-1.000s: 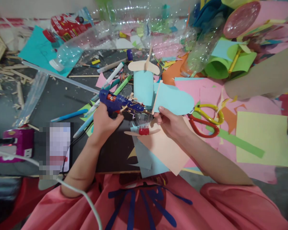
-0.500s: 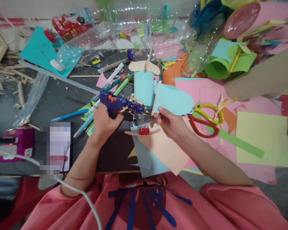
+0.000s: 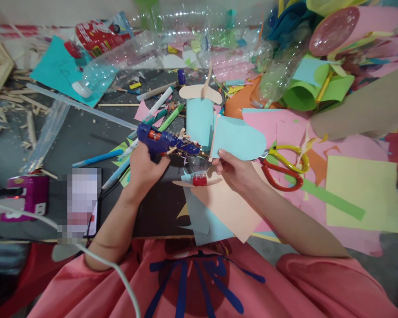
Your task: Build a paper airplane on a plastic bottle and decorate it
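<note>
The left grip point(image 3: 143, 167) is holding a glue gun point(image 3: 164, 140) while the right grip point(image 3: 236, 171) is pinching a light-blue paper piece point(image 3: 240, 138).

In the left fingers point(image 3: 160, 165) the glue gun point(image 3: 167, 141) is dark blue and orange, and in the right fingers point(image 3: 227, 156) the paper point(image 3: 240, 138) is pale blue.

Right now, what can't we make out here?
All in the head view:
- Glue gun handle: hidden by the left hand.
- Its tip: too small for detail.
- Underside of the blue paper in the right hand: faces away.
- Phone screen: pixelated.
- Wooden frame: cut by the left edge.
</note>
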A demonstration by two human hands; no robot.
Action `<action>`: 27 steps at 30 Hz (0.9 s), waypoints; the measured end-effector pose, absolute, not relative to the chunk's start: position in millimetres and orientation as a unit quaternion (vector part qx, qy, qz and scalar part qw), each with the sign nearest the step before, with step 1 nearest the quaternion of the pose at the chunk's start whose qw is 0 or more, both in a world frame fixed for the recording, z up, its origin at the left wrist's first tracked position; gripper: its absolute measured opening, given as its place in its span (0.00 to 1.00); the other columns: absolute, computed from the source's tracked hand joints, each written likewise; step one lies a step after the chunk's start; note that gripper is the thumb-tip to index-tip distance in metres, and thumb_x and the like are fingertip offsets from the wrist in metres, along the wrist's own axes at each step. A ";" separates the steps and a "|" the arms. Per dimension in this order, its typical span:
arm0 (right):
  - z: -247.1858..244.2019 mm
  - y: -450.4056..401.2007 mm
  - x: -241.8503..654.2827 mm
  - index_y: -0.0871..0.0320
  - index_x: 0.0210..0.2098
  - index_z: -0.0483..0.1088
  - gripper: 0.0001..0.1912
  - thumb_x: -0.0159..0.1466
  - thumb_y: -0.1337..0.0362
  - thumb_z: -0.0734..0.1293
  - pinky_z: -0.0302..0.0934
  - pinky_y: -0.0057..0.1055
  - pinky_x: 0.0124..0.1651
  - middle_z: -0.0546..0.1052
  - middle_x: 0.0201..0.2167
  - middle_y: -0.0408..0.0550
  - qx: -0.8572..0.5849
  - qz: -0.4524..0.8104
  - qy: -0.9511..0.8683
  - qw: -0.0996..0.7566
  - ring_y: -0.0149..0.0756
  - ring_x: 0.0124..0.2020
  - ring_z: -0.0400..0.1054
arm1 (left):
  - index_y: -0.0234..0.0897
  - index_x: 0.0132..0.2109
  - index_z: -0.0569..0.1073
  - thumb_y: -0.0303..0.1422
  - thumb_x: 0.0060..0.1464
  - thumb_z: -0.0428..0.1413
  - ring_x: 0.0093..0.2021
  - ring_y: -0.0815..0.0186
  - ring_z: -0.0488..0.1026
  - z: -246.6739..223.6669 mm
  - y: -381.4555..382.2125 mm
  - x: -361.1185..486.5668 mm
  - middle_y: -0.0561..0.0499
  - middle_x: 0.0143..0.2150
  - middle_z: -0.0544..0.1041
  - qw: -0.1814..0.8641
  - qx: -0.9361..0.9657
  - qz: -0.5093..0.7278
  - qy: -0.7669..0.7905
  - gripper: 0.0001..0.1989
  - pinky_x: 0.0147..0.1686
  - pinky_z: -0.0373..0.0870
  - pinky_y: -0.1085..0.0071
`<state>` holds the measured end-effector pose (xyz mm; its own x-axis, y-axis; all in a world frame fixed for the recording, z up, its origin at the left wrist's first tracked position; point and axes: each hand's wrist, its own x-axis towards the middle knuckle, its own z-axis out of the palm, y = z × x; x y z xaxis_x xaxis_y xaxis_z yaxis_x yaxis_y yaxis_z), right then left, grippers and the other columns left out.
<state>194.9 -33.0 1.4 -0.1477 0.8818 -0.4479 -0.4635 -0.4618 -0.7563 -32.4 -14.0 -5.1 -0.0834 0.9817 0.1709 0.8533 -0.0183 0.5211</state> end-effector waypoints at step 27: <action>2.9 -36.5 197.1 0.56 0.15 0.70 0.20 0.50 0.50 0.76 0.66 0.28 0.32 0.68 0.11 0.39 -0.443 0.731 -0.296 0.427 0.27 0.21 0.67 | 0.38 0.39 0.66 0.37 0.43 0.55 0.31 0.60 0.72 -16.8 -11.5 -38.4 0.50 0.30 0.70 0.112 0.669 0.305 0.668 0.14 0.32 0.69 0.65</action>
